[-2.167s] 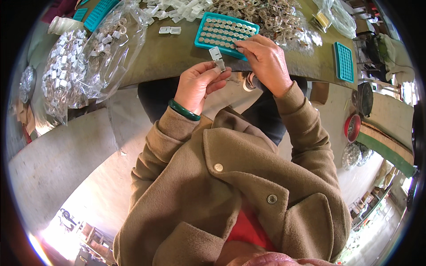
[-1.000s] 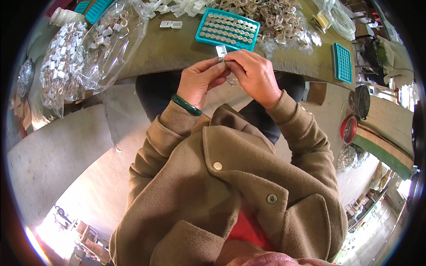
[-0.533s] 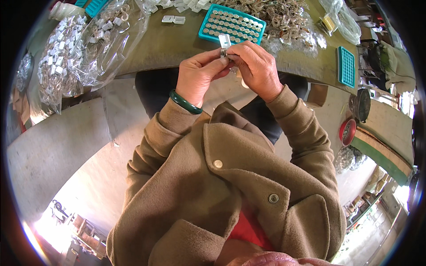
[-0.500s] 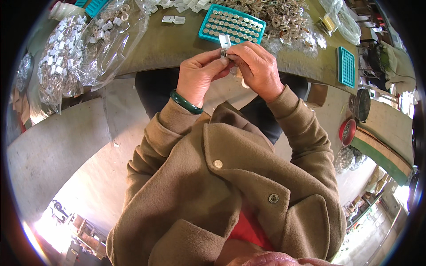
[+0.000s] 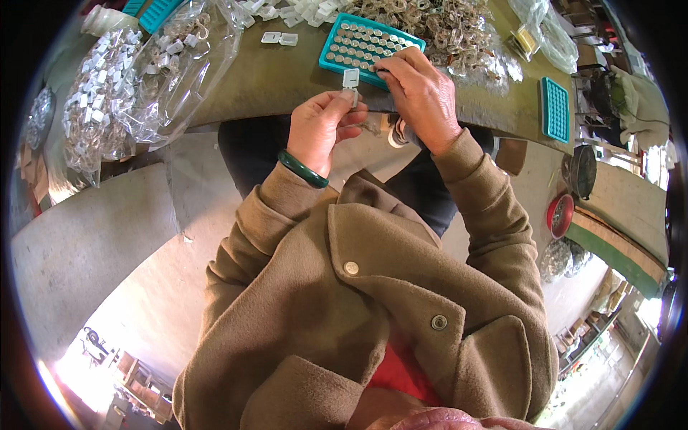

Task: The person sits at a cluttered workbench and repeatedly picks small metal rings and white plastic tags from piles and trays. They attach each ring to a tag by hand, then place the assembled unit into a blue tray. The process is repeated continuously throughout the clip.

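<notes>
Case (image 5: 350,78), open and white, sits pinched in the left hand (image 5: 313,132) near the worktop's (image 5: 261,82) front edge, seemingly freeing the right hand (image 5: 427,102), apart at the tray's (image 5: 335,68) near edge, grip unclear.

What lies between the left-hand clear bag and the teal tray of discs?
In the head view: a two-part white piece, with loose white pieces beyond.

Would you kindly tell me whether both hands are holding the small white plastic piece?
No, only the left hand holds the white plastic piece, while the right hand is apart from it, at the teal tray.
</notes>
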Action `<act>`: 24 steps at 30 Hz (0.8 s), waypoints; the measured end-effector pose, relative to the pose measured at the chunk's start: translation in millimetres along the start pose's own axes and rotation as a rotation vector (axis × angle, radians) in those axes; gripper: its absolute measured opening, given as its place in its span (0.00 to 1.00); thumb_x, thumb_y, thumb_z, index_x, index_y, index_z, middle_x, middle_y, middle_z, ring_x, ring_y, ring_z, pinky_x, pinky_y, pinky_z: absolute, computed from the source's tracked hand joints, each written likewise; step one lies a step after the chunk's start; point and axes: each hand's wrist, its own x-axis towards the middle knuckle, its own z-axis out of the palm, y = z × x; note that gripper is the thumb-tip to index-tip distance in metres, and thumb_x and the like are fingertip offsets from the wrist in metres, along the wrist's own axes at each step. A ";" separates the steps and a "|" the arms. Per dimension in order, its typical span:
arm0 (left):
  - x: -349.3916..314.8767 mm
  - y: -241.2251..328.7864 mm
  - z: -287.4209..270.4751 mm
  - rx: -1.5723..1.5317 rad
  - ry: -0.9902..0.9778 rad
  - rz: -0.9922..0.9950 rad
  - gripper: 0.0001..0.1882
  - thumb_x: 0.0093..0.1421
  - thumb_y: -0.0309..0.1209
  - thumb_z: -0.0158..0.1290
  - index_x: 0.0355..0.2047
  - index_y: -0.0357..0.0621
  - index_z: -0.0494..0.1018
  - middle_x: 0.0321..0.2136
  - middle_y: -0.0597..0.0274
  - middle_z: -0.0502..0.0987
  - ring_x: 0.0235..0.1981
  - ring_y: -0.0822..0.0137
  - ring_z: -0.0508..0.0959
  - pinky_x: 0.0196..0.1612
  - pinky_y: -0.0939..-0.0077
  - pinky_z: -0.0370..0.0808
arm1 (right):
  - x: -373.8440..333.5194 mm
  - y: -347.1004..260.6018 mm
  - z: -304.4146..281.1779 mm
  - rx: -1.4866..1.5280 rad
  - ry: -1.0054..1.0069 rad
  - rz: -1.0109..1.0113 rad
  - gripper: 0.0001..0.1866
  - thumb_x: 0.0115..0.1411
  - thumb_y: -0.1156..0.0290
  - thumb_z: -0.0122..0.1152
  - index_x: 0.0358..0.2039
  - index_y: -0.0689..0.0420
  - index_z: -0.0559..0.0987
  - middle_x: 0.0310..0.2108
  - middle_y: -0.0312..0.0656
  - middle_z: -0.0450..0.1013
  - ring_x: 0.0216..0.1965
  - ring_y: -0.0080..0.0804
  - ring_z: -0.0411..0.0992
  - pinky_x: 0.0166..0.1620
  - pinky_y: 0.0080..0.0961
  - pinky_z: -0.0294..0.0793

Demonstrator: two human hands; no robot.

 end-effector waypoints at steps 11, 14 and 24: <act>-6.1 5.1 1.8 -0.086 -0.100 0.010 0.13 0.64 0.29 0.53 0.48 0.37 0.74 0.41 0.59 0.80 0.41 0.71 0.81 0.40 0.83 0.79 | -1.7 -24.1 -11.6 0.392 0.006 0.097 0.07 0.55 0.81 0.59 0.35 0.60 0.77 0.31 0.43 0.73 0.32 0.42 0.74 0.35 0.29 0.74; -10.4 5.2 3.4 -0.074 -0.108 0.025 0.14 0.64 0.29 0.54 0.49 0.37 0.74 0.41 0.59 0.80 0.40 0.72 0.81 0.40 0.83 0.79 | -6.3 -35.0 -6.1 0.438 0.030 0.092 0.07 0.54 0.82 0.61 0.35 0.59 0.77 0.31 0.42 0.73 0.32 0.40 0.74 0.35 0.27 0.74; -14.1 -3.1 2.8 -0.086 -0.076 0.157 0.13 0.61 0.25 0.56 0.46 0.34 0.77 0.37 0.60 0.80 0.36 0.74 0.80 0.40 0.82 0.78 | -10.2 -36.0 -3.7 0.230 0.043 -0.190 0.10 0.51 0.82 0.61 0.34 0.56 0.77 0.32 0.39 0.75 0.32 0.40 0.73 0.37 0.32 0.71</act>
